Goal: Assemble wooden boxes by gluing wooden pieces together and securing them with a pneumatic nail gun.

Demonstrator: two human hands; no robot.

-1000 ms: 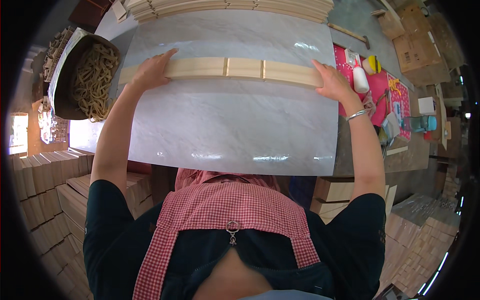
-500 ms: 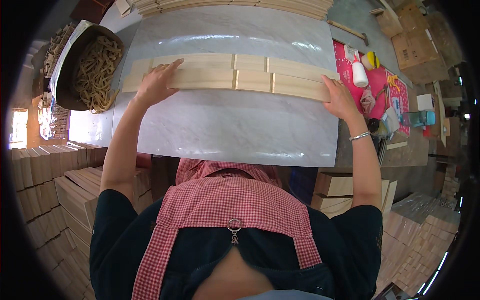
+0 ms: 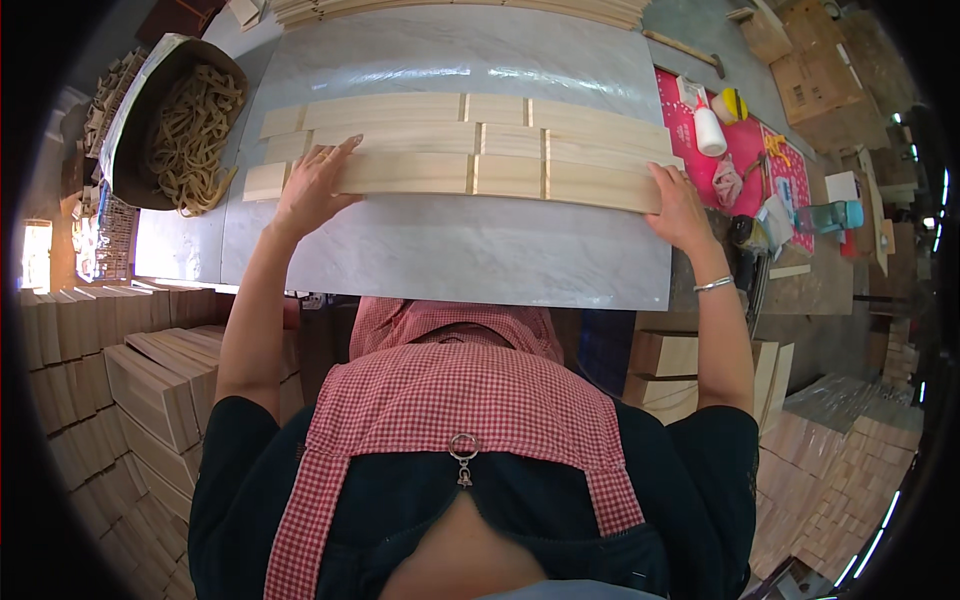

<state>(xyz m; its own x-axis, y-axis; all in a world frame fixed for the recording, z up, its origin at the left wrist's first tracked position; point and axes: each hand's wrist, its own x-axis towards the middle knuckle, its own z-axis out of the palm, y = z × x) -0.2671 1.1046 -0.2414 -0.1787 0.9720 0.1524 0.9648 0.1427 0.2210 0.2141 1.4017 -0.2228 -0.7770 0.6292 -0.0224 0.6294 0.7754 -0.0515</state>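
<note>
Three pale wooden boards are lying side by side on the table (image 3: 480, 245): front board (image 3: 410, 174) nearest the table's near edge, middle board (image 3: 420, 140) just beyond, back board (image 3: 385, 108) farthest. All are showing cross grooves; ends are sitting slightly staggered.

Left hand (image 3: 312, 195) is straddling front board left of the table's middle, fingers over its far edge, thumb at its near edge. Right hand (image 3: 683, 208) is gripping front board's right end, by the table's right edge, thumb on the near side. Both hands are pinching front board across its width; can't tell how firmly.

On the table's left side, a box (image 3: 130, 130) is holding tangled tan strips (image 3: 195, 135). At the table's far edge, a stack of boards (image 3: 460, 12) is lying crosswise. A hammer (image 3: 688, 54) is lying at the table's far right. On the table's right side, a pink mat (image 3: 676, 128) is carrying a white bottle (image 3: 709, 132) and a yellow roll (image 3: 729, 105). Left of the table, lower down, wood stacks (image 3: 60, 350) are standing.
</note>
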